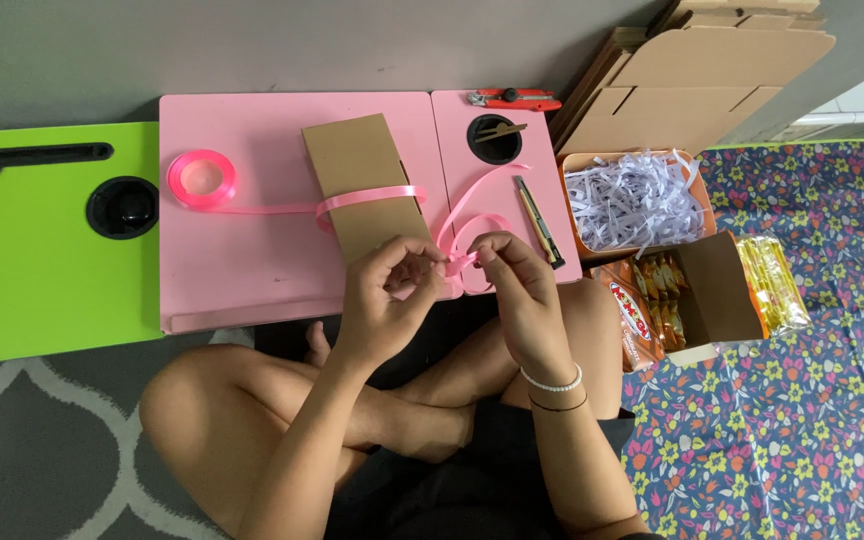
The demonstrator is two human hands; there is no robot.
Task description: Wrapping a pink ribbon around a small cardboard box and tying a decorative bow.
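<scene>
Pink desk (252,270) on floor | left hand (384,290) and right hand (512,275) pinch pink ribbon (457,262) at front edge, beside brown box (362,185) | better keep loops even, ribbon tight.

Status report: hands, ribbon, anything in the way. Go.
Left hand and right hand both pinching pink ribbon into loops. Ribbon runs round the brown box to the spool. Box cutter lies beside the right hand.
</scene>
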